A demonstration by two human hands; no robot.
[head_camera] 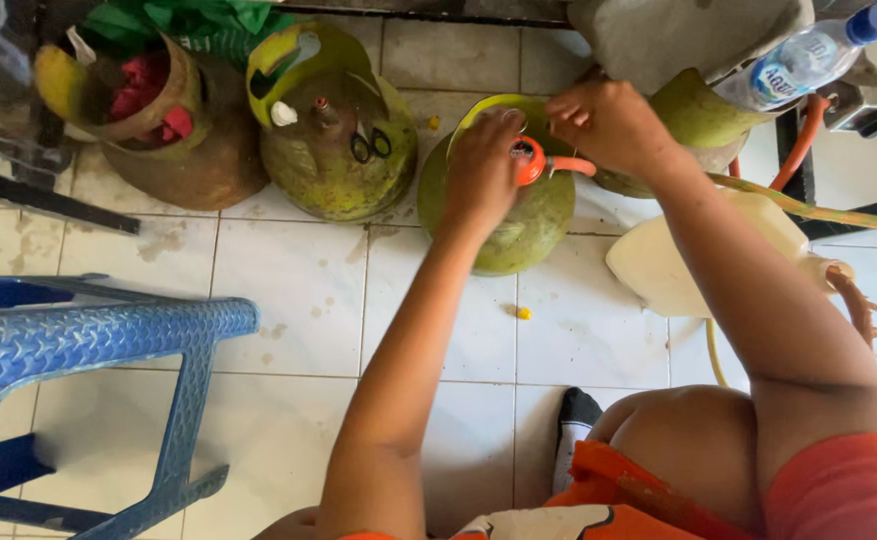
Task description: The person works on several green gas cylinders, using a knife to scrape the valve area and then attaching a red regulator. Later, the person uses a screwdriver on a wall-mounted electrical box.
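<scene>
A blue plastic stool (88,340) is seen at the left on the tiled floor (288,300). Two green gas cylinders (333,140) are stood behind it. A third cylinder (518,225) is set at the middle; its orange regulator (530,160) is clamped by the left hand (483,165), while the right hand (608,120) is closed on the regulator's orange hose (573,165).

Yellow-green gas cylinders (503,200), an orange regulator (530,160) and hose (798,145), a blue stool (108,340), white tiles (288,290).
</scene>
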